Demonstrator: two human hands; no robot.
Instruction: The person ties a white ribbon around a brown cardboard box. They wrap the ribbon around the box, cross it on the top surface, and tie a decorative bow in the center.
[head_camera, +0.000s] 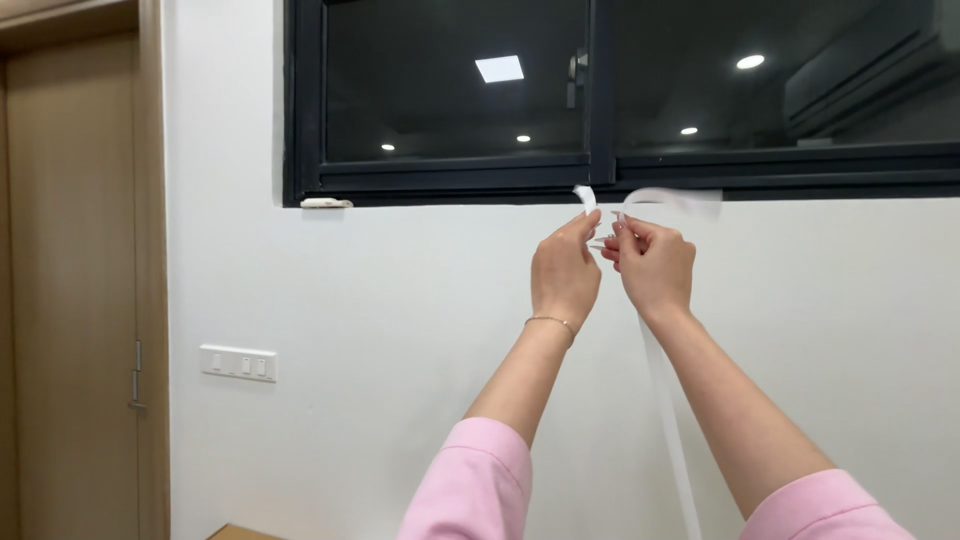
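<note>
Pinched between the fingertips of both raised hands, a thin white strip (664, 395), seemingly tape or ribbon, is held up against a white wall (400, 300) just below the lower edge of a black-framed window (600, 170). Left hand (565, 270), with a slim gold bracelet (551, 322) at the wrist, closes thumb and forefinger on a short upturned end of the strip, which curls above the knuckles. Right hand (655, 265), just beside the left and nearly touching it, has its fingers curled shut around the same strip, though the exact contact point is hidden behind them. From the hands one length of the strip loops up and to the right along the window's bottom rail, where it appears blurred; another length hangs straight down past the right forearm and out of the lower edge of the view. Both arms wear pink sleeves (475, 480) pushed back from the forearms. On the wall to the left sit a white switch panel (238, 362) and, farther left, a wooden door (70, 290) with a metal handle. Ceiling lights are reflected in the dark window glass.
</note>
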